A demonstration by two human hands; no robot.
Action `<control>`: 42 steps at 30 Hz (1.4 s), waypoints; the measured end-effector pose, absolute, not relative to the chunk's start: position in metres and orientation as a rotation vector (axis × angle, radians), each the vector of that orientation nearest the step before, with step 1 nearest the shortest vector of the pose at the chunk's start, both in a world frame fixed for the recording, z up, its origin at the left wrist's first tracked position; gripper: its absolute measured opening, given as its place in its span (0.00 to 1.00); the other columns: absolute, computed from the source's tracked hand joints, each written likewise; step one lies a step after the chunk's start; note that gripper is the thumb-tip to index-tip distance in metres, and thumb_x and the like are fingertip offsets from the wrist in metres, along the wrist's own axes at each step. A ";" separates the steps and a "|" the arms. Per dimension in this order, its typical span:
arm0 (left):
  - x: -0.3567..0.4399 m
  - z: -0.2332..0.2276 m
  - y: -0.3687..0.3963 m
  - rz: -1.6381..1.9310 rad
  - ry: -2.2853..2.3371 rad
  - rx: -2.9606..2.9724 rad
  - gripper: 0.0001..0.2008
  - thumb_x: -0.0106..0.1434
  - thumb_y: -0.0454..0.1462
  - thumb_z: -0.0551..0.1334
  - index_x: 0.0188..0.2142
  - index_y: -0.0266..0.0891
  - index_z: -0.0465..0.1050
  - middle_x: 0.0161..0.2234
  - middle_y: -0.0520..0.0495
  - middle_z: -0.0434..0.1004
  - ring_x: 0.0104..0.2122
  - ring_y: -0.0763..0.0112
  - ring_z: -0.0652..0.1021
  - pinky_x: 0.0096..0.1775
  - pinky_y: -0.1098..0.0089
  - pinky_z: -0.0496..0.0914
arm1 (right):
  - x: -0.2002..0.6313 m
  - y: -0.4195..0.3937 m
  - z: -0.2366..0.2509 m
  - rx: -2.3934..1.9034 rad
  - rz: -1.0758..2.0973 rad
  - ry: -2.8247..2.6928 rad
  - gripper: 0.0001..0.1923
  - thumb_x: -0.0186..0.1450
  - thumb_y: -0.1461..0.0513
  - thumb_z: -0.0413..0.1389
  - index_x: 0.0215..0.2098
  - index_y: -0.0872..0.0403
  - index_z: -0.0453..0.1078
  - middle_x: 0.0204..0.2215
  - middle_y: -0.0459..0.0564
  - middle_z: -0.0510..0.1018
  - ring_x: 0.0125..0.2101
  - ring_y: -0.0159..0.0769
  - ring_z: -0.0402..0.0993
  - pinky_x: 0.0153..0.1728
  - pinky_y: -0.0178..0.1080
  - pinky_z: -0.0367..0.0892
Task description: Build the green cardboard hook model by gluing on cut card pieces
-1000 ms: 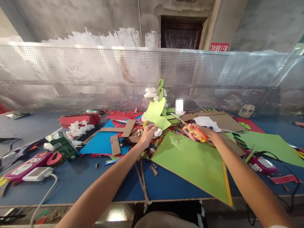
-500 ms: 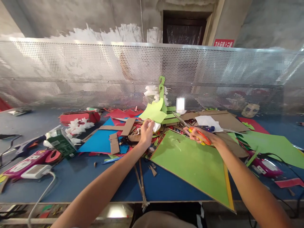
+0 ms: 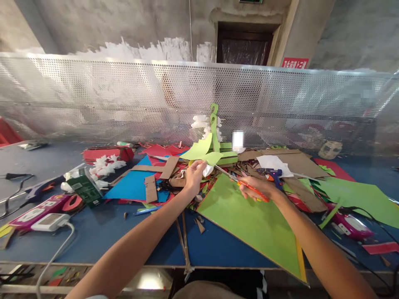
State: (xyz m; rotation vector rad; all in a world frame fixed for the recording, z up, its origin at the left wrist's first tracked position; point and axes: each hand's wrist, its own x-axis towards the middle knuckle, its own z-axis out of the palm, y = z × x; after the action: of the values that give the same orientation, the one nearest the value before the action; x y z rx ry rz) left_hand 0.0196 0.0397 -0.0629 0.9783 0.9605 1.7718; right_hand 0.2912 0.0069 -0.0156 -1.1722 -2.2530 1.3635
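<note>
— Light green paper piece [image 3: 202, 153], just above the centre of the frame?
— Pale lime, thin, curved along its upper edge, bent into a shallow fold (a bit of white scrap showing right under it). Lifted clear of the clutter, in front of the perforated metal screen [image 3: 124, 99].
— And the left hand [image 3: 193, 174]?
— Closed to a pinch on the lower edge of that paper, thumb and fingers pressed together, white scrap caught in the same grip.
— Right hand [image 3: 257, 187], right of centre?
— Wrapped around the orange handles of the scissors [image 3: 238, 182], fingers curled shut through the loops. Blades pointing up-left toward the paper, tips just beside its lower right edge; touching or not, cannot tell. Blades look nearly closed, though too thin to judge.
— Underneath?
— Large green card sheet [image 3: 255, 220], a bright triangle-like slab lying flat across the lower centre and lower right, yellow strip along its right edge. Right wrist hovering over it.
— Around it?
— Blue table [image 3: 102, 236] heaped with scraps: blue paper sheet [image 3: 131, 187] left of centre, brown cardboard strips [image 3: 151, 189] lying on it, red card [image 3: 106, 154] in the upper left of the heap. Blue glue gun [image 3: 274, 174] just behind the right hand. White power adapter [image 3: 50, 222] with its cable at lower left, near a dark green carton [image 3: 84, 189].
</note>
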 end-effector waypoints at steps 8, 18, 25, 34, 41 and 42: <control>0.024 -0.062 0.036 1.729 0.988 1.089 0.21 0.50 0.52 0.75 0.28 0.39 0.74 0.23 0.55 0.69 0.22 0.76 0.66 0.26 0.73 0.58 | 0.286 0.001 -0.016 -1.209 1.220 -2.270 0.32 0.65 0.36 0.58 0.47 0.55 0.72 0.23 0.40 0.69 0.16 0.26 0.65 0.14 0.29 0.64; 0.024 -0.062 0.033 1.715 1.029 1.110 0.21 0.50 0.52 0.75 0.28 0.39 0.74 0.22 0.55 0.69 0.22 0.76 0.67 0.25 0.74 0.58 | 0.286 -0.001 -0.019 -1.238 1.109 -2.301 0.29 0.67 0.38 0.58 0.43 0.56 0.73 0.22 0.39 0.67 0.15 0.28 0.68 0.14 0.32 0.67; 0.024 -0.060 0.032 1.723 1.030 1.106 0.19 0.51 0.51 0.74 0.28 0.39 0.74 0.22 0.55 0.70 0.21 0.76 0.67 0.25 0.73 0.59 | 0.281 -0.004 -0.015 -1.226 1.140 -2.284 0.31 0.66 0.37 0.58 0.47 0.55 0.74 0.22 0.39 0.66 0.15 0.29 0.68 0.14 0.32 0.68; 0.024 -0.059 0.031 1.707 1.044 1.103 0.21 0.50 0.52 0.75 0.28 0.39 0.74 0.21 0.56 0.68 0.21 0.76 0.67 0.25 0.73 0.59 | 0.272 -0.013 -0.004 -1.292 1.088 -2.297 0.31 0.65 0.35 0.57 0.40 0.54 0.74 0.17 0.38 0.66 0.12 0.30 0.66 0.13 0.33 0.66; 0.023 -0.063 0.034 1.697 1.043 1.086 0.21 0.48 0.51 0.75 0.27 0.39 0.73 0.21 0.56 0.68 0.22 0.76 0.66 0.25 0.74 0.58 | 0.271 -0.011 -0.006 -1.356 1.020 -2.294 0.31 0.65 0.36 0.57 0.41 0.54 0.76 0.17 0.40 0.67 0.11 0.30 0.66 0.10 0.32 0.60; 0.022 -0.063 0.034 1.682 1.042 1.078 0.21 0.47 0.51 0.75 0.27 0.39 0.73 0.21 0.56 0.68 0.21 0.76 0.65 0.25 0.74 0.57 | 0.272 -0.010 -0.007 -1.365 1.010 -2.295 0.30 0.65 0.36 0.58 0.41 0.54 0.77 0.17 0.40 0.67 0.11 0.31 0.66 0.11 0.32 0.60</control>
State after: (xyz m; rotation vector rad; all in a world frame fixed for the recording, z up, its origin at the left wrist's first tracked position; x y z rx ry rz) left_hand 0.0223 0.0342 -0.0631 1.0777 1.0420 1.6823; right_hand 0.2724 -0.0101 -0.0069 -1.3652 -2.2949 1.0105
